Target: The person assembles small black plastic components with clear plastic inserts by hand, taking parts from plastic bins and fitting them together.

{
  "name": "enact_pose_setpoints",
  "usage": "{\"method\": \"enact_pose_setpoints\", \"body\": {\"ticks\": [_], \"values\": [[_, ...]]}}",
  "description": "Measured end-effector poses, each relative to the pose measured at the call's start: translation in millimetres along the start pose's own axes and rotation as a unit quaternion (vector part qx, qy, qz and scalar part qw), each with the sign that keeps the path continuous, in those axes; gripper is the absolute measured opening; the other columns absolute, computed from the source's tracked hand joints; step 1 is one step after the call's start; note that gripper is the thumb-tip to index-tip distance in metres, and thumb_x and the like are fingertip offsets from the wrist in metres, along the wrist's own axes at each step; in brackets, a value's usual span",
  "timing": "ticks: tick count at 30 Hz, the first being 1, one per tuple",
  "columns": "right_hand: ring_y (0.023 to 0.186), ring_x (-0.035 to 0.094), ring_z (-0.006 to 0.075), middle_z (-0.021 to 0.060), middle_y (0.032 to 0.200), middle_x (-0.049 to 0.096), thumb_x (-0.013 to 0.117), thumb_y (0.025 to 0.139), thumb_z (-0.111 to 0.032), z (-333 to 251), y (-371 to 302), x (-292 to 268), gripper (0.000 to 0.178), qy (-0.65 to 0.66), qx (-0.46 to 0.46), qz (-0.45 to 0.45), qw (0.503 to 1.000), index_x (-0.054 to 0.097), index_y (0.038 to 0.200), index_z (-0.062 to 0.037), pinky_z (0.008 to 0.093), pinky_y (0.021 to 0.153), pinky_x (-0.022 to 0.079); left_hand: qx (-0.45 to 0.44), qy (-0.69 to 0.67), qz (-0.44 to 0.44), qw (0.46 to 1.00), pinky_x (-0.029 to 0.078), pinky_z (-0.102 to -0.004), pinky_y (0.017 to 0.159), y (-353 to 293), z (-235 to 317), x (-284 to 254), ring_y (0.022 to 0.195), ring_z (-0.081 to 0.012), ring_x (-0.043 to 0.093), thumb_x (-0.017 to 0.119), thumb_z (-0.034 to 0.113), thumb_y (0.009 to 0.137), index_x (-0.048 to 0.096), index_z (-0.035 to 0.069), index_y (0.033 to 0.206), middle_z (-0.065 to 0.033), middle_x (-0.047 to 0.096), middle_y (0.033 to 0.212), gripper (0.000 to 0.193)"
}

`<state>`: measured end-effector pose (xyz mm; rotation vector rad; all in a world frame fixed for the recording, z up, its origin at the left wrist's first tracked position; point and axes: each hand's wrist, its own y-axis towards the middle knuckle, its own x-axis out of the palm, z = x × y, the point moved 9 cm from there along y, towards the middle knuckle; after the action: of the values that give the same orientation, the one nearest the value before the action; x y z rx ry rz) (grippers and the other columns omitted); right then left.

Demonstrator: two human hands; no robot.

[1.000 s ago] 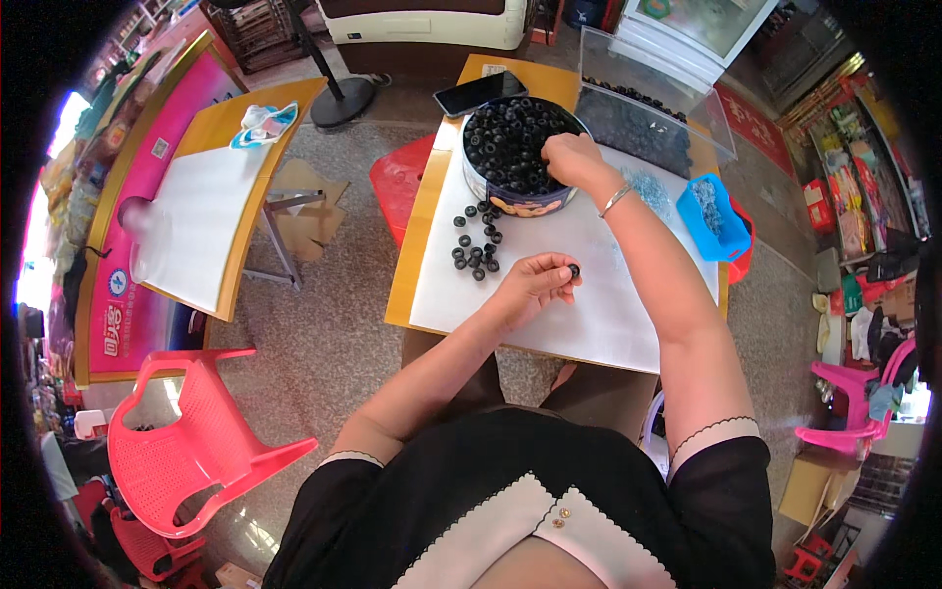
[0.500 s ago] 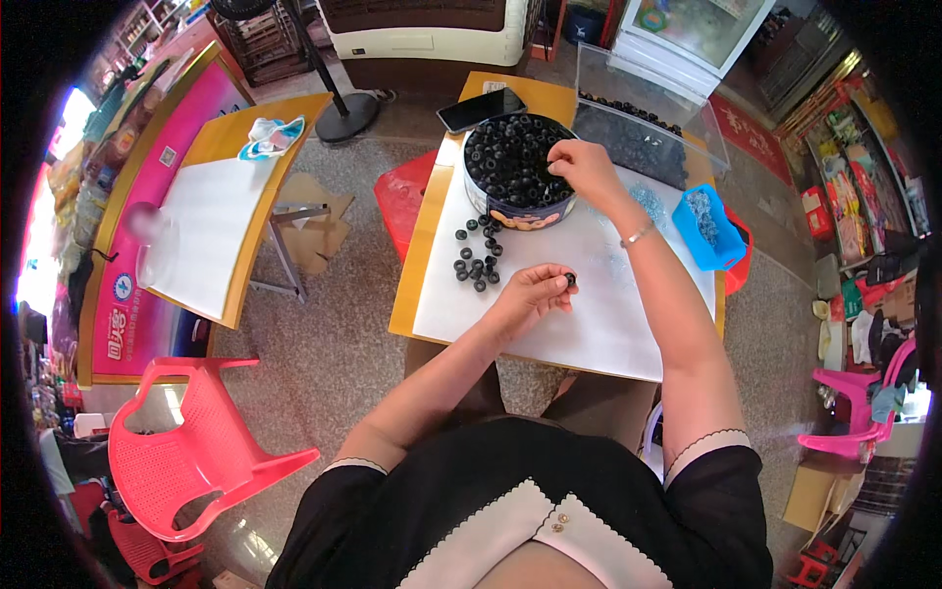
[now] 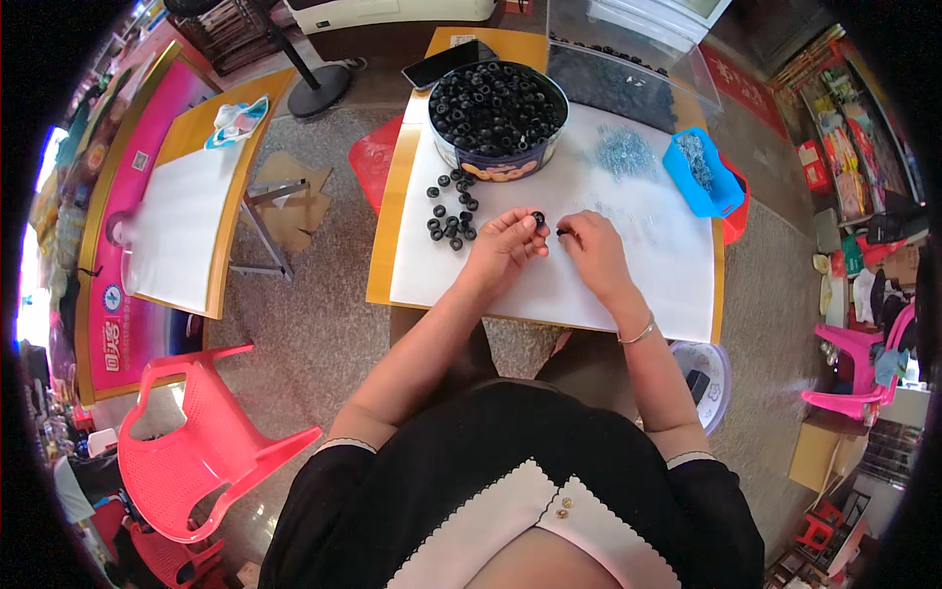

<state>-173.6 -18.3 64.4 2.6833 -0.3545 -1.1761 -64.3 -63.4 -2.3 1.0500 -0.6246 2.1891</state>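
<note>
My left hand (image 3: pixel 505 247) is closed, pinching a small black ring-shaped part (image 3: pixel 539 218) between thumb and fingertips above the white-covered table. Facing it, a short gap away, my right hand (image 3: pixel 597 257) is closed too, with a small dark piece (image 3: pixel 562 232) at its fingertips. That piece is mostly hidden, but looks like another black part. Beyond both hands stands a round tub (image 3: pixel 500 167) heaped with black ring-shaped parts. Several loose black parts (image 3: pixel 451 224) lie on the white sheet, left of my left hand.
Small clear pieces (image 3: pixel 625 152) lie spread right of the tub. A blue bin (image 3: pixel 719 203) of clear pieces sits at the table's right edge. Behind are a transparent box (image 3: pixel 623 93) with dark parts and a phone (image 3: pixel 446 65). A pink chair (image 3: pixel 191 452) stands at left.
My right hand has come out of the tub toward me, bringing a small dark piece beside my left hand. The left hand still holds its black part. The whole view has shifted slightly.
</note>
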Motion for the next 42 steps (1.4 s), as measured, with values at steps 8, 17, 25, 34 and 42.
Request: {"method": "enact_pose_setpoints", "body": {"ticks": [8,17,25,34,42], "values": [[0.079,0.054,0.0308,0.0116,0.083,0.057,0.063,0.072,-0.007,-3,-17,-7,0.017,-0.024,0.000,0.046,0.999,0.063,0.088,-0.0041,0.0393,0.071,0.042,0.000,-0.027,-0.005,1.000,0.050,-0.0291,0.068,0,-1,5,0.070,-0.0153,0.058,0.057,0.012,0.088,0.057,0.001,0.100,-0.0085,0.061,0.085,0.016],[0.074,0.060,0.0214,0.0091,0.079,0.062,0.061,0.076,-0.006,1,-18,-10,0.012,0.088,0.050,0.073,0.992,0.064,0.088,-0.0020,0.0300,0.068,0.047,-0.006,0.017,-0.013,1.000,0.050,-0.0292,0.070,1,-1,1,0.074,-0.0152,0.059,0.056,0.011,0.089,0.057,0.000,0.105,-0.0094,0.062,0.088,0.020],[0.076,0.058,0.0095,0.0022,0.084,0.062,0.059,0.083,-0.005,-10,-15,-14,0.010,0.369,0.153,0.065,0.914,0.062,0.091,-0.0002,0.0221,0.070,0.045,-0.007,0.022,-0.017,1.000,0.050,-0.0294,0.070,0,-3,5,0.073,-0.0155,0.059,0.055,0.009,0.089,0.058,-0.002,0.104,-0.0101,0.063,0.089,0.019],[0.072,0.056,0.0133,0.0062,0.080,0.059,0.060,0.078,-0.002,-37,-12,-23,0.010,0.224,0.046,0.093,0.969,0.060,0.089,-0.0004,0.0251,0.065,0.045,-0.009,0.043,-0.037,0.998,0.049,-0.0311,0.072,1,-7,3,0.076,-0.0160,0.059,0.055,0.009,0.089,0.056,-0.001,0.104,-0.0082,0.063,0.091,0.019],[0.072,0.057,0.0233,0.0103,0.081,0.059,0.059,0.078,-0.001,-44,-14,-30,0.010,0.134,0.007,0.100,0.986,0.060,0.087,-0.0017,0.0307,0.064,0.046,0.000,0.080,-0.035,0.996,0.049,-0.0300,0.071,2,-7,4,0.074,-0.0163,0.058,0.057,0.008,0.087,0.057,-0.003,0.105,-0.0084,0.063,0.092,0.021]]}}
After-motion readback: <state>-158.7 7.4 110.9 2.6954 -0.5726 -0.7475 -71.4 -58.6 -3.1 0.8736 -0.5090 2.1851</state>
